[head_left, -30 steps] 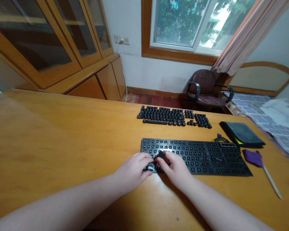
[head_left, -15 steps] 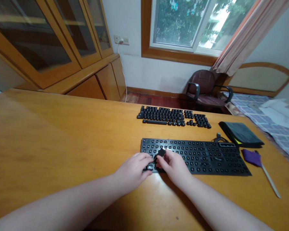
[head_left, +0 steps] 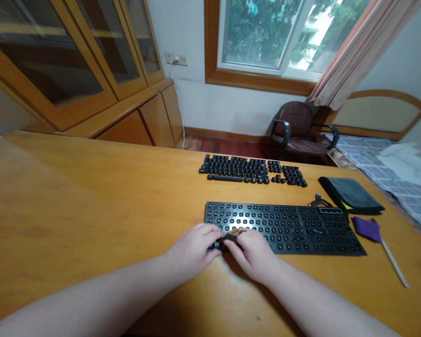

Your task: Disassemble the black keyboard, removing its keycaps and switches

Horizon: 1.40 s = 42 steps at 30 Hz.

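The black keyboard [head_left: 287, 229] lies on the desk, most of its switch posts bare of keycaps. At its front left corner, my left hand [head_left: 196, 245] is closed on the edge, thumb at the front and fingers on top, around a dark keycap partly hidden between them. My right hand [head_left: 254, 252] is right beside it, pinching a small black keycap puller [head_left: 231, 238] low over the bottom row. Its tip and thin wires are hidden by the fingers. Behind the keyboard, loose black keycaps [head_left: 231, 167] are laid out in keyboard order.
A coiled cable [head_left: 321, 202] sits behind the keyboard's right end. Farther right are a folded dark cloth [head_left: 352, 193] and a purple-headed brush or duster [head_left: 366, 229] with a pale handle. An armchair [head_left: 298, 124] stands beyond the desk [head_left: 91, 201].
My right hand has tilted and lowered the keycap puller toward the keyboard's front edge, and its thin wires no longer show. My left hand has stayed at the corner.
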{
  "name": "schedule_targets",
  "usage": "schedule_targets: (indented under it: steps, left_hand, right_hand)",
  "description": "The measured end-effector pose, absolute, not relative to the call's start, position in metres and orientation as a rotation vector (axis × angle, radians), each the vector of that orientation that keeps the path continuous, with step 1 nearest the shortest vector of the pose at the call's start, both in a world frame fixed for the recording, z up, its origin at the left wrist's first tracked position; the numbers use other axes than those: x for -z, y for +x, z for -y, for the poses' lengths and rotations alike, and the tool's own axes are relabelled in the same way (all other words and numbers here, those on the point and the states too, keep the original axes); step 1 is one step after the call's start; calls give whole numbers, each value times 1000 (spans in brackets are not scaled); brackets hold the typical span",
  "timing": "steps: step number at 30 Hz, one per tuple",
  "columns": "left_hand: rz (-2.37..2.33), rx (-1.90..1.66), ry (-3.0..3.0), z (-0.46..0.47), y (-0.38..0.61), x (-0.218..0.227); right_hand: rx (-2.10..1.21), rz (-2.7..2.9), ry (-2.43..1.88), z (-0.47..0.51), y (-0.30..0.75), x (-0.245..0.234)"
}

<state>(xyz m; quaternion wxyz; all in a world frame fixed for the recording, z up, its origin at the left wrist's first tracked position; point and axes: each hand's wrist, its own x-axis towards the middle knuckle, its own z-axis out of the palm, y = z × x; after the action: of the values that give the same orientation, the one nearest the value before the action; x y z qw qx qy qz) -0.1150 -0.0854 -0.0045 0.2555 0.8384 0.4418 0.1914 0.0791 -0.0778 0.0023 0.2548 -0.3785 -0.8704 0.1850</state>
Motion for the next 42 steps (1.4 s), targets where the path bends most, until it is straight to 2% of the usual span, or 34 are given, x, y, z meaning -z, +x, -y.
schedule_targets:
  steps: [6,20,28,32,37,42]
  left_hand:
    - [-1136,-480,2364,84,-114,4]
    - [-1166,-408,2372,83,-113,3]
    - [-1225,-444,2323,83,-115,3]
    - [-1295,-577,2228,80,-118,5]
    - [-1409,-768,2145,68,-127,-9]
    - [-1621,-598,2091,18,-142,-30]
  right_hand:
    - [-312,2401,-732,81,83,3]
    - [-319,2260,-895,80,84,12]
    - [-538,2107,-1076,81,87,8]
    - [-795,1773,-1125,80,90,14]
    - [-859,1641,-1122,80,97,18]
    - [-839,1715,-1098,80,98,12]
